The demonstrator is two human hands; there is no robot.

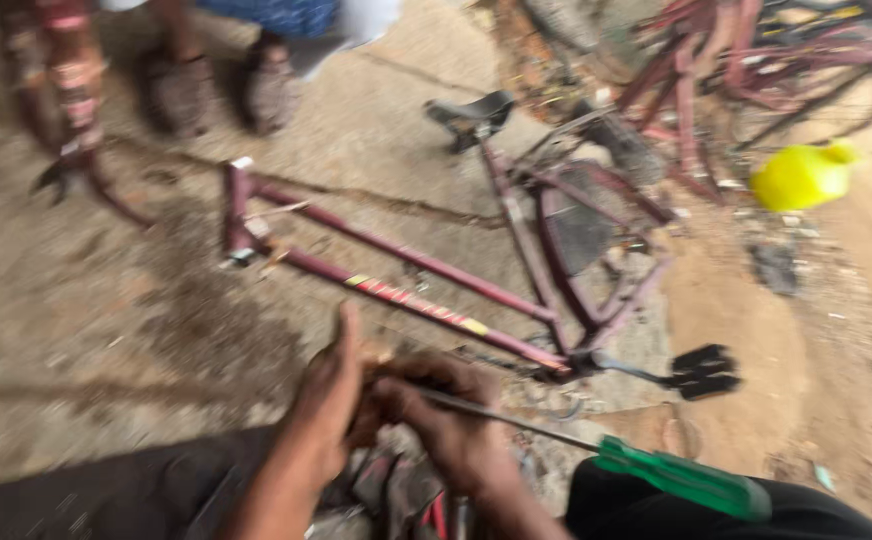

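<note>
My left hand (324,400) and my right hand (446,420) meet low in the middle of the view, both curled around a small part that the blur hides. A long screwdriver with a green handle (686,480) runs from between my hands down to the right over my dark trouser leg; its metal shaft (501,417) passes over my right hand. Which hand grips it I cannot tell. Just beyond my hands lies a maroon bicycle frame (406,285) on its side, with a black saddle (471,110) and a black pedal (701,372).
Another person's sandalled feet (216,90) stand at the top left on the cracked concrete floor (86,300). A yellow plastic jug (801,175) lies at the right on sandy ground. More maroon bicycles (736,70) are piled at the top right. A rusty fork piece (71,110) stands at far left.
</note>
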